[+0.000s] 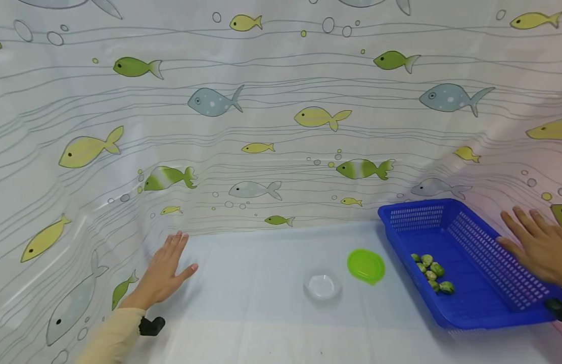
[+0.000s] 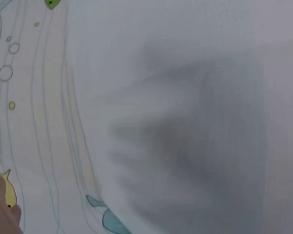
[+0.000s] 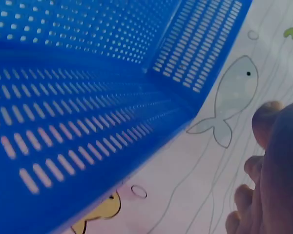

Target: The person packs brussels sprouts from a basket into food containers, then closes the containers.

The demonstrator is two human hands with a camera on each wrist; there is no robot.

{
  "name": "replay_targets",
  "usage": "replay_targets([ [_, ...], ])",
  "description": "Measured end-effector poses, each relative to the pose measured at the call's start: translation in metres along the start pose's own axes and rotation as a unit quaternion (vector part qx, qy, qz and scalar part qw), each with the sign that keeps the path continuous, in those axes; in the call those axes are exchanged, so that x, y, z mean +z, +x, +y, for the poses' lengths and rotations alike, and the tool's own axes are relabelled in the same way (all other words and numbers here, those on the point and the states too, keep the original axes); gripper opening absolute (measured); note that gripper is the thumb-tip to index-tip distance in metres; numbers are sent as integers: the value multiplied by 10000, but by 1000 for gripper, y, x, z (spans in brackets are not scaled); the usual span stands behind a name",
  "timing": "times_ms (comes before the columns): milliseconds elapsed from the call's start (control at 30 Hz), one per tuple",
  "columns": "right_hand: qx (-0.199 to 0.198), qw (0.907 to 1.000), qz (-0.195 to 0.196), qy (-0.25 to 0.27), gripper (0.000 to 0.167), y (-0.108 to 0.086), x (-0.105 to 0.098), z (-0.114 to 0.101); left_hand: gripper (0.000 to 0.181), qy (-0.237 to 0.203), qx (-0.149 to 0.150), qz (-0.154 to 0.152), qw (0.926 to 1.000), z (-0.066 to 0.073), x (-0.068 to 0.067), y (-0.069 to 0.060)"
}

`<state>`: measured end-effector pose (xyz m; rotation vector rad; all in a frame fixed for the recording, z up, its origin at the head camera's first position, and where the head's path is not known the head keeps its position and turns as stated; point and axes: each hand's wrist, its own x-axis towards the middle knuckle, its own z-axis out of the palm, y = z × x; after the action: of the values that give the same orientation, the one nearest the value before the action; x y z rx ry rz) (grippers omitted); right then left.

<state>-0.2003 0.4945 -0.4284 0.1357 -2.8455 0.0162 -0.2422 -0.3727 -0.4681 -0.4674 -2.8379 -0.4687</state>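
Observation:
My left hand [image 1: 161, 273] hovers over the left side of the white table with its fingers straight and holds nothing; its shadow falls on the cloth in the left wrist view. On the far right, my right hand [image 1: 537, 245] is held above the right rim of a blue plastic basket [image 1: 472, 316], fingers spread, with nothing in it. Several Brussels sprouts [image 1: 431, 273] lie along the left side inside the basket. A small clear bowl [image 1: 322, 286] stands mid-table, and a bright green lid [image 1: 366, 265] lies between it and the basket.
A fish-patterned curtain [image 1: 272, 167] hangs behind the table and round both sides. The basket's slotted wall [image 3: 78, 122] fills much of the right wrist view. White cloth [image 1: 244, 288] covers the table.

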Motion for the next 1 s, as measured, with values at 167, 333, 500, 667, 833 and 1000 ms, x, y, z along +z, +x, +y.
replay_targets([
  [167, -282, 9990, -280, 218, 84, 11, 1, -14, 97, -357, 80, -149, 9992, 27, 29, 7],
  [333, -726, 9913, -650, 882, 75, 34, 1, -37, 113, -1079, 272, -501, 9925, 84, 70, 17],
  [500, -1118, 9697, -1229, 1793, 57, 54, 8, -62, 118, -2453, 204, -872, 9653, 147, 104, 26],
  [667, -1198, 9522, -1665, 2262, 49, 62, 27, -74, 117, -3660, 419, -784, 9264, 198, 124, 33],
  [833, -1216, 9387, -1956, 2565, 40, 63, 43, -75, 118, -4204, 537, -746, 9027, 227, 141, 34],
  [1000, -1238, 9317, -2142, 2658, 33, 61, 55, -74, 119, -4382, 491, -727, 8946, 239, 159, 32],
])
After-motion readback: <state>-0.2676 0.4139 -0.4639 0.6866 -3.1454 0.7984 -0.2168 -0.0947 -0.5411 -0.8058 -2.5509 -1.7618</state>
